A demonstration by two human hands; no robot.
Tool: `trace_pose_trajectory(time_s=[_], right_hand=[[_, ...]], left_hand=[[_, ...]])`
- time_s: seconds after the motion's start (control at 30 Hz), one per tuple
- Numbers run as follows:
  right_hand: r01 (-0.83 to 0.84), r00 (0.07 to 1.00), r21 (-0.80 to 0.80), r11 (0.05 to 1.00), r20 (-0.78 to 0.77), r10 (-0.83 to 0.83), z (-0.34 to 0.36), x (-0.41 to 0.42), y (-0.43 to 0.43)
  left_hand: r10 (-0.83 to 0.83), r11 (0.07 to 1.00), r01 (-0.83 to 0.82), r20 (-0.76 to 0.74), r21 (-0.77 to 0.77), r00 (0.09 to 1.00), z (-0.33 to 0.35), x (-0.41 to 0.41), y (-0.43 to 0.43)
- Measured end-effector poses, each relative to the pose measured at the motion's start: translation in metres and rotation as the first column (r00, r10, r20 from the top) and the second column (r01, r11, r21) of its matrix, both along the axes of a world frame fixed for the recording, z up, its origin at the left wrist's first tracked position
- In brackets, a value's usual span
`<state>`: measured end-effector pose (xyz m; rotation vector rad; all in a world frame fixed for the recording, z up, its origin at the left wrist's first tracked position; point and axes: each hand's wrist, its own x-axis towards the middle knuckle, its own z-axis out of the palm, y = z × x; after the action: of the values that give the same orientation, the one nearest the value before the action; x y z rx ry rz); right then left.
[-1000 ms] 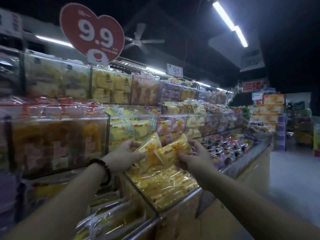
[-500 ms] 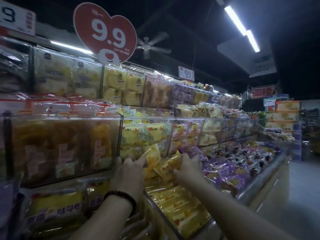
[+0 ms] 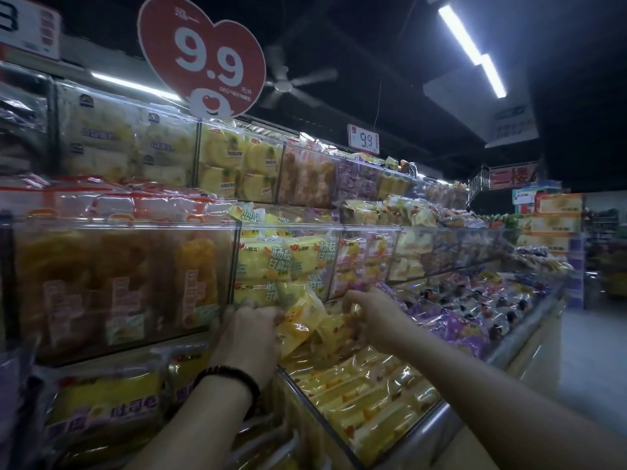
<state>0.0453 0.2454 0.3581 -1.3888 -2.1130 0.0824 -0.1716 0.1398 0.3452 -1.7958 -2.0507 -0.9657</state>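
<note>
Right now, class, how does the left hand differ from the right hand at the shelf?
The left hand wears a dark bead bracelet; the right hand has a bare wrist. The left hand sits close to the clear bins; the right hand is further right, next to the purple packs. Both show their backs, and both grip yellow packets, one each.

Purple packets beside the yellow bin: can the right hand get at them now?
Probably yes: the purple packets lie uncovered just beside the right hand, though it is holding a yellow packet.
</note>
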Motion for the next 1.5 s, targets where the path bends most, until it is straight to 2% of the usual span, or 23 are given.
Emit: trace_pose_trajectory(time_s=[0.13, 0.23, 0.3, 0.37, 0.47, 0.57, 0.63, 0.8, 0.9, 1.0, 1.07, 1.17, 1.3, 1.4, 1.5], right_hand=[[-0.092, 0.98, 0.032, 0.995, -0.173, 0.096, 0.005, 0.011, -0.003], [-0.003, 0.937, 0.129, 0.992, -0.346, 0.048, 0.009, 0.013, -0.008], [-0.048, 0.915, 0.099, 0.994, -0.395, 0.084, 0.008, 0.008, -0.012], [-0.092, 0.943, 0.015, 0.996, -0.32, 0.092, 0.002, -0.002, -0.014], [0.041, 0.981, -0.063, 0.997, -0.186, -0.052, -0.012, -0.017, -0.013], [0.17, 0.979, 0.016, 0.985, -0.113, -0.167, -0.02, -0.022, -0.013], [0.152, 0.98, 0.04, 0.988, -0.133, -0.146, -0.017, -0.019, -0.016], [0.108, 0.992, 0.113, 0.988, -0.078, -0.099, -0.001, 0.006, -0.047], [0.011, 0.998, 0.143, 0.99, -0.068, -0.001, -0.001, 0.032, -0.092], [-0.047, 0.995, 0.175, 0.983, -0.078, 0.061, -0.013, 0.062, -0.143], [-0.064, 0.991, 0.149, 0.987, -0.104, 0.08, -0.024, 0.083, -0.174], [-0.053, 0.982, 0.121, 0.991, -0.175, 0.074, -0.044, 0.113, -0.21], [-0.013, 0.967, 0.062, 0.998, -0.252, 0.028, -0.072, 0.144, -0.236], [0.009, 0.954, -0.005, 1.0, -0.3, -0.01, -0.103, 0.155, -0.247], [-0.012, 0.948, -0.225, 0.974, -0.312, -0.061, -0.149, 0.162, -0.254]], left_hand=[[0.013, 1.0, -0.012, 0.067, -0.023, 0.998, -0.002, 0.006, 0.0], [0.079, 0.996, -0.082, 0.083, 0.038, 0.993, -0.002, 0.007, -0.001], [0.061, 0.994, -0.068, 0.075, 0.089, 0.995, -0.005, 0.008, -0.001], [-0.019, 0.993, 0.009, 0.077, 0.121, 0.997, -0.007, 0.01, 0.0], [-0.123, 0.988, 0.116, 0.06, 0.106, 0.991, -0.005, 0.009, -0.002], [-0.039, 0.998, 0.039, 0.0, 0.053, 0.999, 0.002, 0.011, -0.007], [0.024, 1.0, -0.023, -0.07, 0.01, 0.997, 0.006, 0.016, -0.01], [-0.048, 0.977, 0.017, -0.143, -0.212, 0.989, 0.007, 0.03, -0.011], [-0.025, 0.981, 0.004, -0.106, -0.194, 0.994, 0.008, 0.03, -0.016], [0.015, 0.994, -0.034, -0.165, -0.109, 0.986, 0.02, 0.034, -0.027], [-0.033, 0.995, 0.018, -0.167, -0.094, 0.985, 0.033, 0.046, -0.042], [-0.259, 0.964, 0.253, -0.077, -0.084, 0.963, 0.045, 0.074, -0.074], [-0.558, 0.818, 0.569, 0.127, -0.084, 0.82, 0.023, 0.129, -0.142], [-0.635, 0.729, 0.674, 0.246, -0.122, 0.732, -0.027, 0.159, -0.176], [-0.593, 0.655, 0.68, 0.334, -0.33, 0.733, -0.102, 0.177, -0.185]])
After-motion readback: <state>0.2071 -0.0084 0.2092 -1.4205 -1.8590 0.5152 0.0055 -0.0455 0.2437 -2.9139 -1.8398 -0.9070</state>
